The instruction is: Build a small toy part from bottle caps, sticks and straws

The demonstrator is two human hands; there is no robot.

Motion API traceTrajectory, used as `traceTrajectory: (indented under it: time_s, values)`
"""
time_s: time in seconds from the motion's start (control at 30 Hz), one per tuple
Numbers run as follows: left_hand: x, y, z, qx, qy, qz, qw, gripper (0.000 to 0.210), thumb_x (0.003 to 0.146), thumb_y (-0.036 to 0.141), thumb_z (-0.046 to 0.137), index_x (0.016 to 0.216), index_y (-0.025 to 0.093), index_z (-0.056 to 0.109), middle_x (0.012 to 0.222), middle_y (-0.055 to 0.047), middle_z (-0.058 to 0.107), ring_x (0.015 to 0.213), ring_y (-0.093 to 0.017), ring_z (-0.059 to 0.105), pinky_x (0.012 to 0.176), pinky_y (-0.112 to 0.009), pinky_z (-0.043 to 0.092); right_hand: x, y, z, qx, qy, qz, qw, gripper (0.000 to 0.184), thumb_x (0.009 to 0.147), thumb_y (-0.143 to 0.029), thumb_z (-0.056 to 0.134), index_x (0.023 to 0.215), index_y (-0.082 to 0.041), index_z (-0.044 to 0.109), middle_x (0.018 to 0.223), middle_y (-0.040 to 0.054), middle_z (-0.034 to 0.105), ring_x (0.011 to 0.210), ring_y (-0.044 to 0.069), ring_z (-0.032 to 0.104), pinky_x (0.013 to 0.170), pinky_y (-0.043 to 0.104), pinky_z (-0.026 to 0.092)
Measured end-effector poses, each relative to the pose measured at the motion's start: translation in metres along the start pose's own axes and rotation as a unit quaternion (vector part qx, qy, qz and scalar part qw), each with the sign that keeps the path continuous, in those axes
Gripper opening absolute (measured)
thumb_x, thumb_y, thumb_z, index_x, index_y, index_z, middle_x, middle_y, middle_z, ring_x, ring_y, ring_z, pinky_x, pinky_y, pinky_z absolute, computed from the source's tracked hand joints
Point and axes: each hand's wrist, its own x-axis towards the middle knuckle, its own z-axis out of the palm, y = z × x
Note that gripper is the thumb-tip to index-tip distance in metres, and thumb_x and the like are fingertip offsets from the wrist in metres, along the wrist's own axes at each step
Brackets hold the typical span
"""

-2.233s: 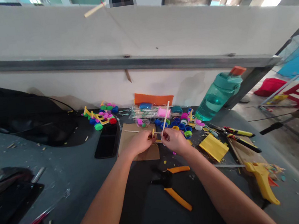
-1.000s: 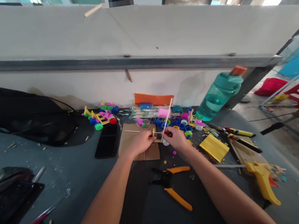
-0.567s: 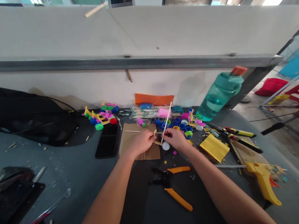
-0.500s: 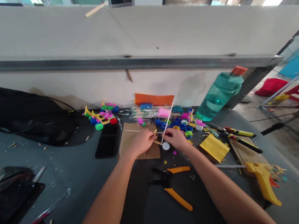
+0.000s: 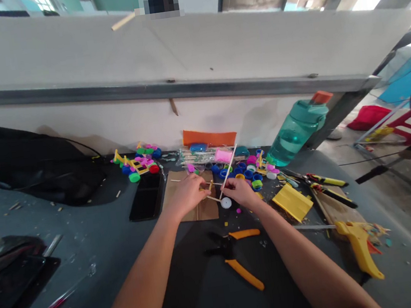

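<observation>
My left hand (image 5: 190,195) pinches a small frame of thin wooden sticks (image 5: 214,199) above the cardboard piece (image 5: 189,211). A white bottle cap (image 5: 226,203) sits at the frame's near right corner, like a wheel. My right hand (image 5: 240,192) is closed, thumb and fingertips on a long pale stick (image 5: 230,165) that slants up and away from the frame. The fingers partly hide where the sticks meet. Closer to me, between my forearms, lie orange-handled pliers (image 5: 236,256), their jaws spread.
Coloured bottle caps (image 5: 245,169) and bagged sticks lie behind my hands. A phone (image 5: 146,197) and small cap-wheeled models (image 5: 136,163) are at left. To the right are a teal bottle (image 5: 296,134), yellow sponge-like piece (image 5: 292,202), cutting tools (image 5: 329,188) and yellow glue gun (image 5: 360,250).
The view has shifted slightly. My left fingers have moved a little on the stick frame, and more of it shows between my hands. Both hands keep their grip.
</observation>
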Motion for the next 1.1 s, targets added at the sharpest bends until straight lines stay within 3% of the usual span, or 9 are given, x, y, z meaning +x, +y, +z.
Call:
traceTrajectory:
  time_s: [0.1, 0.23, 0.33, 0.57, 0.73, 0.9, 1.1]
  values:
    - [-0.003, 0.006, -0.010, -0.004, -0.016, 0.003, 1.000, 0.019, 0.077, 0.033, 0.064, 0.088, 0.019, 0.060, 0.096, -0.004, 0.057, 0.090, -0.020, 0.056, 0.080, -0.031, 0.042, 0.001, 0.001, 0.001, 0.002, -0.004, 0.002, 1.000, 0.015, 0.072, -0.027, 0.056, 0.076, -0.015, 0.064, 0.068, -0.0001, 0.064, 0.061, 0.012, 0.056, 0.056, 0.021, 0.041]
    - [-0.005, 0.021, -0.008, 0.013, -0.071, 0.115, 0.991, 0.012, 0.075, 0.028, 0.066, 0.079, 0.020, 0.057, 0.090, -0.002, 0.055, 0.095, -0.020, 0.051, 0.079, -0.029, 0.040, 0.000, 0.001, 0.000, 0.005, -0.009, 0.004, 1.000, 0.013, 0.071, -0.024, 0.057, 0.074, -0.015, 0.064, 0.067, -0.0005, 0.064, 0.061, 0.012, 0.056, 0.054, 0.020, 0.040]
    - [-0.005, 0.029, 0.001, 0.048, -0.079, 0.160, 0.983, 0.009, 0.077, 0.023, 0.063, 0.078, 0.019, 0.055, 0.088, -0.002, 0.053, 0.094, -0.020, 0.048, 0.080, -0.030, 0.039, 0.000, 0.000, -0.001, 0.010, -0.013, 0.011, 1.000, 0.011, 0.069, -0.022, 0.057, 0.072, -0.015, 0.065, 0.066, -0.0011, 0.064, 0.061, 0.012, 0.055, 0.053, 0.019, 0.039]
    - [-0.003, 0.030, 0.004, 0.077, -0.071, 0.179, 0.978, 0.003, 0.079, 0.018, 0.058, 0.077, 0.018, 0.056, 0.087, -0.003, 0.053, 0.093, -0.020, 0.046, 0.082, -0.032, 0.039, 0.000, -0.006, -0.002, 0.052, -0.037, 0.075, 0.995, 0.009, 0.064, -0.014, 0.054, 0.060, -0.015, 0.063, 0.052, -0.0042, 0.057, 0.047, 0.007, 0.046, 0.043, 0.016, 0.030]
    - [-0.003, 0.031, 0.004, 0.075, -0.076, 0.184, 0.977, 0.004, 0.082, 0.018, 0.057, 0.078, 0.018, 0.057, 0.086, -0.003, 0.054, 0.092, -0.019, 0.046, 0.081, -0.031, 0.039, -0.003, -0.010, 0.000, 0.113, -0.053, 0.158, 0.979, 0.010, 0.069, -0.021, 0.054, 0.061, -0.016, 0.058, 0.048, -0.0052, 0.053, 0.033, 0.004, 0.032, 0.033, 0.017, 0.019]
    - [-0.006, 0.033, 0.005, 0.086, -0.071, 0.196, 0.974, 0.006, 0.084, 0.020, 0.056, 0.080, 0.018, 0.060, 0.086, -0.004, 0.055, 0.091, -0.020, 0.047, 0.081, -0.033, 0.040, -0.003, -0.012, 0.000, 0.163, -0.060, 0.206, 0.963, 0.010, 0.068, -0.020, 0.056, 0.058, -0.016, 0.054, 0.046, -0.0052, 0.052, 0.031, 0.003, 0.029, 0.031, 0.016, 0.016]
    - [-0.013, 0.037, -0.002, 0.134, -0.036, 0.209, 0.968, 0.012, 0.087, 0.020, 0.052, 0.078, 0.019, 0.060, 0.088, -0.005, 0.054, 0.091, -0.021, 0.045, 0.080, -0.033, 0.040, -0.006, -0.019, 0.003, 0.201, -0.065, 0.209, 0.955, 0.008, 0.067, -0.018, 0.055, 0.060, -0.016, 0.055, 0.050, -0.0048, 0.053, 0.033, 0.002, 0.030, 0.031, 0.015, 0.015]
